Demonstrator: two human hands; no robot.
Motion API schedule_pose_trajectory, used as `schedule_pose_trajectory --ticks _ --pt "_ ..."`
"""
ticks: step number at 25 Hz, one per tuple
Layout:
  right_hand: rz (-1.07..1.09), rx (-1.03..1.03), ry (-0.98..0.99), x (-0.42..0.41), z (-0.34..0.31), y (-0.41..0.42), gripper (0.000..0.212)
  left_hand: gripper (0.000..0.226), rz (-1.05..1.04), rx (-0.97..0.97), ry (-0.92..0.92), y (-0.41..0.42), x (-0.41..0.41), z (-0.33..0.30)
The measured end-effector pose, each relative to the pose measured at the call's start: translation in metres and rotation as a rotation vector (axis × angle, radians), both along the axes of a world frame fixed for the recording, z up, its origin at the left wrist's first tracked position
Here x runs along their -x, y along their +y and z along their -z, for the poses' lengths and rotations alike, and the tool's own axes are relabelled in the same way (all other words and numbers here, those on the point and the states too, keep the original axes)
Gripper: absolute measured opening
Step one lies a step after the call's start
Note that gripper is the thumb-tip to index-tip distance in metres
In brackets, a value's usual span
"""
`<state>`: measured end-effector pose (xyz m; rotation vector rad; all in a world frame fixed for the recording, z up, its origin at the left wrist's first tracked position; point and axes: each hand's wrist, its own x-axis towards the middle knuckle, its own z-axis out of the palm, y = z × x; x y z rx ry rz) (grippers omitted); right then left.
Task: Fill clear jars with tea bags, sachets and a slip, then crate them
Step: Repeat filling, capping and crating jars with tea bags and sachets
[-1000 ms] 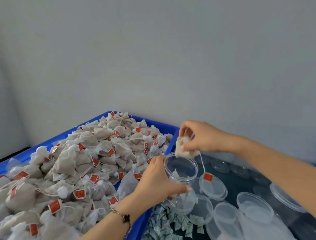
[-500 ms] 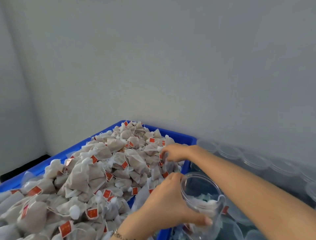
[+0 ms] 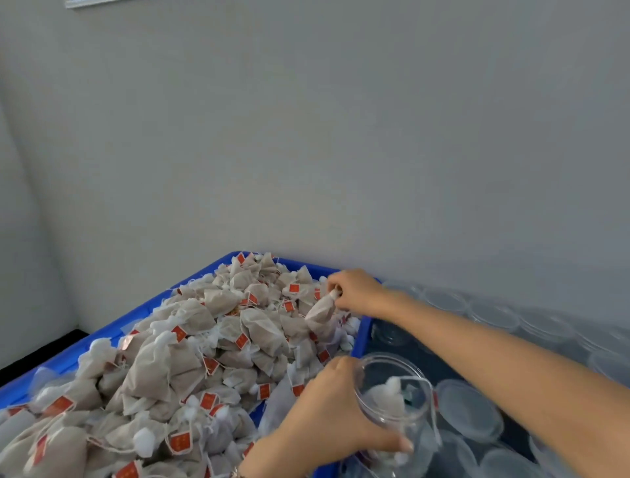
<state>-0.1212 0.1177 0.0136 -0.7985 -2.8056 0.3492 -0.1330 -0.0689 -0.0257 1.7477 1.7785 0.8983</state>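
Tea bag (image 3: 322,312) pinched at its gathered top by the right hand (image 3: 354,293), fingers (image 3: 335,283) curled round the neck so the pouch hangs free of the heap in the blue crate (image 3: 363,336). Left hand (image 3: 332,414) wraps the clear jar (image 3: 397,399), fingers curled round its wall, mouth tilted toward the heap, probably to shorten the carry. A bag already lies inside. Clear lids (image 3: 468,409) lie beside the jar.

A plain grey wall (image 3: 341,136) fills the upper view, meeting a side wall (image 3: 20,239) at the left corner; a pale strip (image 3: 92,2) sits at the top edge; a dark floor band (image 3: 37,351) runs below the side wall.
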Motion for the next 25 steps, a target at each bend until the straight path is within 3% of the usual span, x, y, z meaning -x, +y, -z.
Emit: schedule_pose_trajectory --ticks 5,8,11,13,16,18,20,22,25 --pt "0.001 0.125 0.109 -0.069 -0.069 -0.039 0.022 0.060 -0.115 -0.084 0.088 -0.001 -0.001 0.018" --pt "-0.020 0.085 -0.129 -0.105 -0.090 -0.064 0.020 0.051 -0.123 -0.113 0.049 -0.002 -0.003 0.014" --pt "-0.080 0.117 -0.449 -0.116 -0.079 -0.081 0.018 0.058 -0.157 -0.114 0.057 -0.005 -0.004 0.011" --pt "-0.099 0.032 -0.458 -0.104 -0.062 -0.076 0.023 0.057 -0.126 -0.102 0.053 -0.005 -0.003 0.013" --pt "-0.098 -0.077 -0.274 -0.061 -0.038 -0.060 0.028 0.057 -0.045 -0.041 0.095 -0.004 -0.002 0.007" --pt "-0.205 0.006 -0.413 -0.026 -0.018 -0.054 0.034 0.071 -0.009 0.035 0.198 -0.001 0.001 0.009" --pt "-0.239 0.103 -0.721 0.004 0.006 -0.054 0.043 0.086 -0.051 0.070 0.290 0.001 0.001 0.018" --pt "-0.192 0.050 -0.941 0.023 0.024 -0.053 0.043 0.088 -0.099 0.046 0.338 0.001 0.001 0.025" --pt "-0.093 -0.026 -0.873 0.026 0.027 -0.054 0.019 0.099 -0.054 0.041 0.287 0.005 0.007 0.024"
